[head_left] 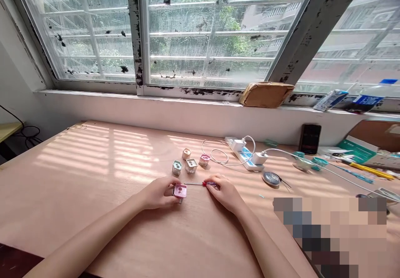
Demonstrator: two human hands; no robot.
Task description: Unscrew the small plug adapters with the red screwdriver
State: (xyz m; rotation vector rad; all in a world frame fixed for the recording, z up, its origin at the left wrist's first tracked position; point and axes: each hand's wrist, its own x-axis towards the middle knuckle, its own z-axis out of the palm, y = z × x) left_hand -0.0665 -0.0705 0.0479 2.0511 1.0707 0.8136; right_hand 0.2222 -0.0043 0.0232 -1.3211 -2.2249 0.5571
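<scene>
My left hand [158,192] is closed around a small pink square pencil sharpener [180,191] that rests on the wooden table [78,186]. My right hand [225,191] pinches the red handle of a thin screwdriver [196,184], whose metal shaft points left toward the sharpener. The two hands sit close together near the table's middle. Just beyond them stand several more small square sharpeners: a teal one [176,168], a clear one [191,166], an orange one [186,154] and a pink one [204,160].
A white power strip [246,155] with plugged chargers and looped cables lies at the back right. A round metal disc [271,179], a dark phone [310,139], a green box [356,149] and a yellow pencil [367,169] lie further right. A brown parcel [265,94] sits on the windowsill.
</scene>
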